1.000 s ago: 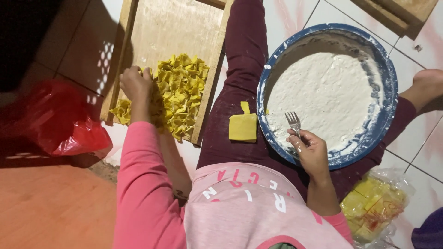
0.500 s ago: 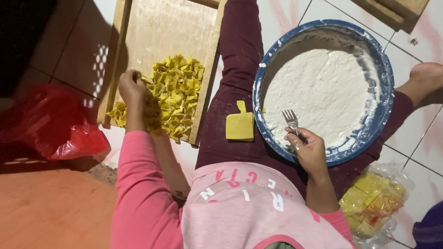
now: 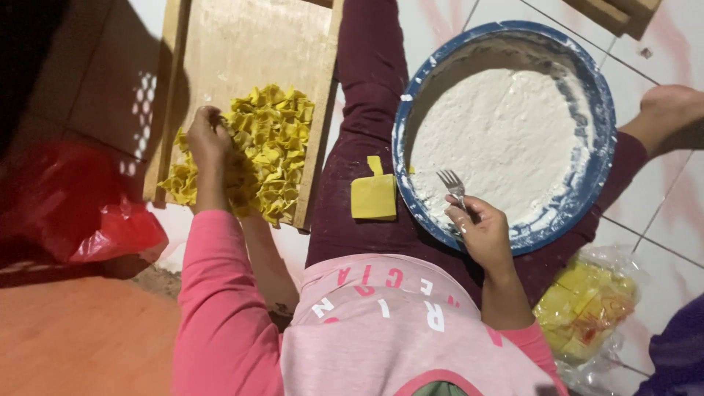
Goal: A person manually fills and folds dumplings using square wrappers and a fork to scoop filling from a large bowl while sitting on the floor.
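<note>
My left hand (image 3: pixel 209 139) rests on a pile of folded yellow dough pieces (image 3: pixel 268 147) heaped on a wooden board (image 3: pixel 242 44) at my left. Its fingers are curled over pieces at the pile's left side. My right hand (image 3: pixel 480 231) grips a metal fork (image 3: pixel 451 183) over the near rim of a round blue basin (image 3: pixel 587 176) holding white filling (image 3: pixel 499 132). A flat yellow dough square (image 3: pixel 374 194) lies on my dark red trouser leg (image 3: pixel 367 81) between the board and the basin.
A red plastic bag (image 3: pixel 81 213) lies at the left on the floor. A clear bag of yellow sheets (image 3: pixel 583 304) sits at my right hip. White floor tiles (image 3: pixel 682 213) and a bare foot (image 3: pixel 667 110) are at the right; wooden pieces (image 3: pixel 616 11) lie at the top.
My left hand has shifted slightly up along the left side of the dough pile. My right hand still holds the fork at the basin's near rim.
</note>
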